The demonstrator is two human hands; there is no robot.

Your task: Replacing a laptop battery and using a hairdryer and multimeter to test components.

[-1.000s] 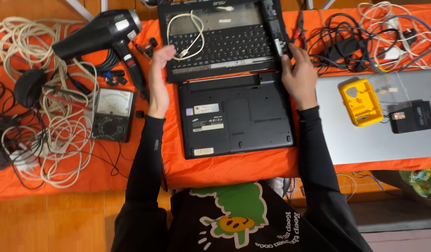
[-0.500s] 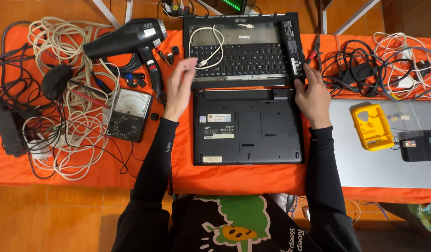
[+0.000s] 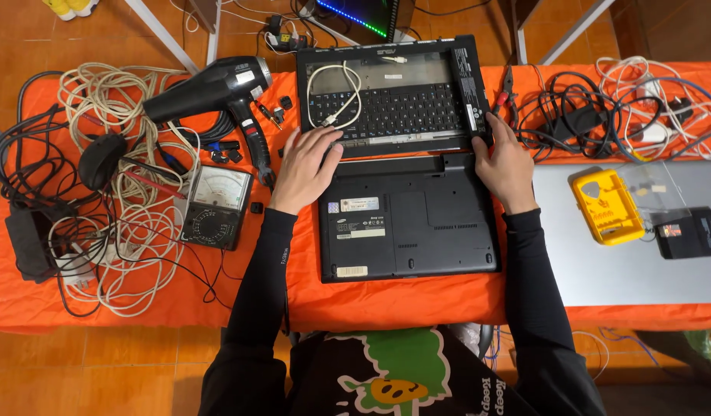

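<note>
Orange-covered worktop [image 3: 401, 296], black upturned laptop [image 3: 409, 219] just below both hands' fingers [image 3: 328, 150], keyboard panel [image 3: 390, 96] under the fingertips, hair dryer [image 3: 213, 92], meter [image 3: 215, 206] and cable coils [image 3: 101, 177] left of them, yellow case [image 3: 606, 206] on a grey panel [image 3: 632, 262] to the right.

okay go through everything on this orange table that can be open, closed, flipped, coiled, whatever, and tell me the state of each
Black laptop: upside down, base facing up.
Keyboard unit: face up, white cable looped on it.
Left hand: resting on the keyboard unit's near edge.
Right hand: gripping its right corner.
Hair dryer: lying on its side.
Analog multimeter: face up.
Yellow case: closed, flat.
White cords: loosely tangled.
</note>
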